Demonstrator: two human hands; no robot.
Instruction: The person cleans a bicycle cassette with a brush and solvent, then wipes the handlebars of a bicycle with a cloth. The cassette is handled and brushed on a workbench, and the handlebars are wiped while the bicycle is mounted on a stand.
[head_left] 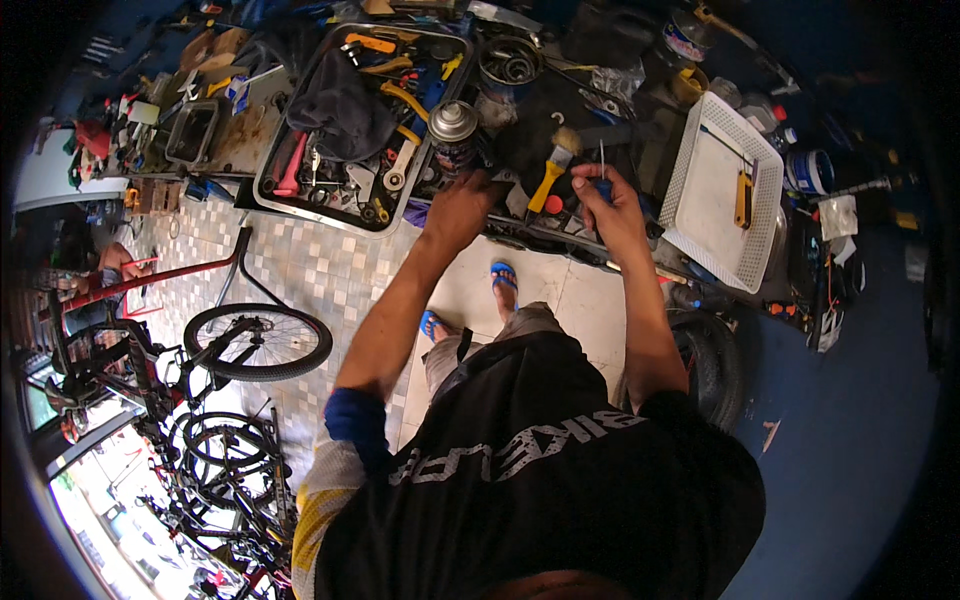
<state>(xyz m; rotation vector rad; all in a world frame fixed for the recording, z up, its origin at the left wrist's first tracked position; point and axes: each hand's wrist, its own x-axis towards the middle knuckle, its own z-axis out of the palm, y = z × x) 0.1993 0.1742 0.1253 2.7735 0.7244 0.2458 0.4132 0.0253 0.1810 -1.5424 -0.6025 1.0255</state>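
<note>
My right hand [617, 212] is closed round a small screwdriver with a blue handle [603, 188]; its thin shaft points up, away from me. Just left of that hand, a brush with a yellow handle [547, 187] lies on the bench, beside a small red cap [553, 204]. My left hand [463, 212] reaches the bench's near edge, by the base of a spray can [453, 128] with a silver top. Its fingers are lost in shadow, so I cannot make out what they hold or touch.
A metal tray [388, 228] of tools and a dark cloth [340, 105] stands left of the can. At right sits a white perforated basket [690, 235] holding a yellow-handled tool [743, 200]. Bicycles [258, 345] stand at lower left; a tire [722, 375] leans under the bench's right.
</note>
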